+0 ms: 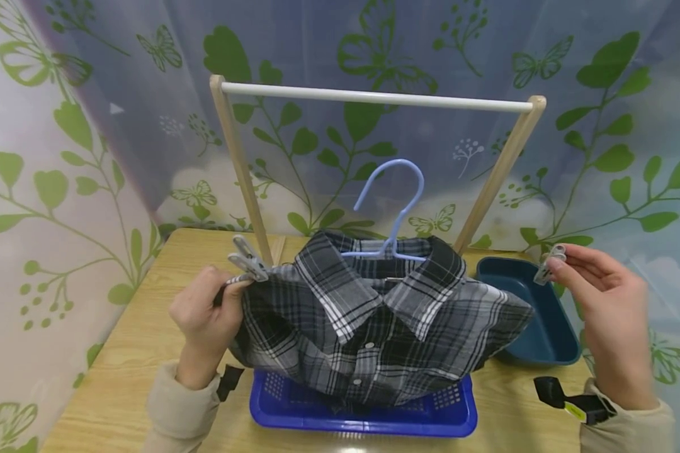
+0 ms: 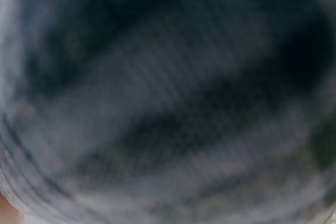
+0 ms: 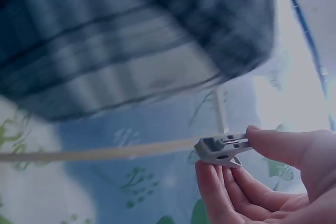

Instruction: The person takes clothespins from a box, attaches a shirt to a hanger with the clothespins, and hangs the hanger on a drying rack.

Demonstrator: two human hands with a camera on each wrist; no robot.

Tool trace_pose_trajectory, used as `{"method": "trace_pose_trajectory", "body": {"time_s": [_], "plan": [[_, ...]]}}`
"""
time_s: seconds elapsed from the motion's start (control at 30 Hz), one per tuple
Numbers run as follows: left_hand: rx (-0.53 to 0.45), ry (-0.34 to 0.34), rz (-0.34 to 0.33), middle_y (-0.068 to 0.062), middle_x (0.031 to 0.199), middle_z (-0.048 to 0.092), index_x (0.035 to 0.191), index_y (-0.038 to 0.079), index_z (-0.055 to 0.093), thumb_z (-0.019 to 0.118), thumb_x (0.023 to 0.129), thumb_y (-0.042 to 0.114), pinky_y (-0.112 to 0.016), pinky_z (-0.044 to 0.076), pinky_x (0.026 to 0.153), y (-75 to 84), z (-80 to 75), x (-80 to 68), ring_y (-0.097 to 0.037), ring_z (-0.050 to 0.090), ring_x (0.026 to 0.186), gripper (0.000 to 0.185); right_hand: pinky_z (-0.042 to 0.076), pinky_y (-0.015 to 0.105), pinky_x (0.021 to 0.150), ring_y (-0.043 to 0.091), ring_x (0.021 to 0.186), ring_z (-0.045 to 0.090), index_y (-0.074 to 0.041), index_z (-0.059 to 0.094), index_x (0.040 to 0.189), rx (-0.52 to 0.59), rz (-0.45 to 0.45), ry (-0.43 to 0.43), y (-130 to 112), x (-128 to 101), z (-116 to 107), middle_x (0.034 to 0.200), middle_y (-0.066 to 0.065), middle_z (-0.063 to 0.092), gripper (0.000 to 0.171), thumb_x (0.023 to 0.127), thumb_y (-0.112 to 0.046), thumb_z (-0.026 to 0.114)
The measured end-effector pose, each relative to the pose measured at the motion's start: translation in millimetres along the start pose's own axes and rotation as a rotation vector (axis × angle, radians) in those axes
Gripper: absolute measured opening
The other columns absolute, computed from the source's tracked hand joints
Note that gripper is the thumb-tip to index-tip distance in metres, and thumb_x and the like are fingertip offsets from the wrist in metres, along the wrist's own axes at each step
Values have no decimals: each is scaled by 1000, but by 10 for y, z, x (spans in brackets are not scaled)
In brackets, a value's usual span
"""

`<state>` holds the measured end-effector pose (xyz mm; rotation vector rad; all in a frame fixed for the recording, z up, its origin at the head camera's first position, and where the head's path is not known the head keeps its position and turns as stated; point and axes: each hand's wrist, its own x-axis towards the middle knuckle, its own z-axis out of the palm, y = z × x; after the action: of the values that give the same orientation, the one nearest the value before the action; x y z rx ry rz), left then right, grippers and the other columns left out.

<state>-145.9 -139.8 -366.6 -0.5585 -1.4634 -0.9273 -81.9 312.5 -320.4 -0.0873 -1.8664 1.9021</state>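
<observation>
A grey and black plaid shirt (image 1: 368,327) with a collar hangs on a light blue hanger (image 1: 399,207). At its left shoulder side, my left hand (image 1: 206,308) grips the sleeve fabric, fingers curled. A grey clothespin (image 1: 249,259) is clipped on the shirt just above that hand. Off to the right of the shirt, my right hand (image 1: 612,302) pinches a second clothespin (image 3: 223,148) between thumb and fingers. In the left wrist view, blurred plaid fabric (image 2: 168,98) fills nearly everything.
Behind the shirt stands a wooden rack with a white rail (image 1: 374,97). A blue plastic basket (image 1: 362,425) sits under the shirt's lower edge. On the table's right side is a dark teal bin (image 1: 555,321). The wooden table (image 1: 130,352) meets a leaf-print curtain (image 1: 294,56).
</observation>
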Motion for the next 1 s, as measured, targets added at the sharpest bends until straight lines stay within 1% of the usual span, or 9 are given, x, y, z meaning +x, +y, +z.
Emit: {"method": "trace_pose_trajectory", "body": {"time_s": [0.07,0.13,0.23,0.3,0.43,0.57,0.67,0.8,1.0], "plan": [[-3,3,1,-6,51,39,57,2,49,63,97,39,-27,21,42,2,-1,-2,-14,28,43,57,53,18,74,13,90,67,7,64,119,49,-37,-3,-60,-14,34,104,6,70,30,89,6,68],[-4,4,3,-6,51,39,57,2,50,63,97,39,-27,21,42,0,0,-2,-14,27,43,56,55,21,73,17,88,67,13,62,119,139,-82,-21,-111,-26,67,103,11,70,29,90,11,63],[-2,4,8,-6,51,39,57,1,50,63,98,39,-27,20,42,-7,2,0,-15,27,43,56,56,26,73,24,92,69,21,56,120,267,-127,-55,-185,-47,118,105,18,69,29,91,18,57],[0,1,8,-6,51,40,57,2,50,63,98,39,-27,20,42,-13,2,2,-14,27,43,56,57,28,74,27,95,69,22,54,121,312,-140,-70,-236,-70,154,107,21,68,30,91,20,54],[1,-3,14,-5,51,40,57,2,50,62,98,39,-27,21,42,-23,1,-2,-14,27,43,57,57,31,78,32,98,68,24,51,122,361,-147,-113,-326,-125,229,108,24,67,30,92,22,50],[9,-4,17,-5,51,40,57,2,50,62,98,40,-27,21,41,-26,-1,-6,-14,28,43,57,56,32,80,32,99,66,25,48,122,345,-176,-152,-400,-178,323,107,24,66,29,93,22,48],[14,-1,15,-5,51,40,57,2,50,62,98,40,-27,21,41,-22,1,-3,-15,28,42,57,55,33,83,33,102,64,26,45,123,360,-212,-214,-419,-208,382,110,25,65,30,94,23,45],[9,-1,12,-6,51,40,57,2,49,62,98,40,-28,21,41,-15,5,5,-15,28,43,57,53,36,89,35,108,62,27,41,126,420,-247,-322,-414,-240,439,114,28,62,32,94,25,40],[3,-1,8,-6,51,39,57,2,50,63,97,40,-27,21,42,-9,8,2,-15,27,43,57,51,40,95,37,109,63,25,40,127,434,-256,-386,-409,-273,527,117,28,60,31,95,24,37]]}}
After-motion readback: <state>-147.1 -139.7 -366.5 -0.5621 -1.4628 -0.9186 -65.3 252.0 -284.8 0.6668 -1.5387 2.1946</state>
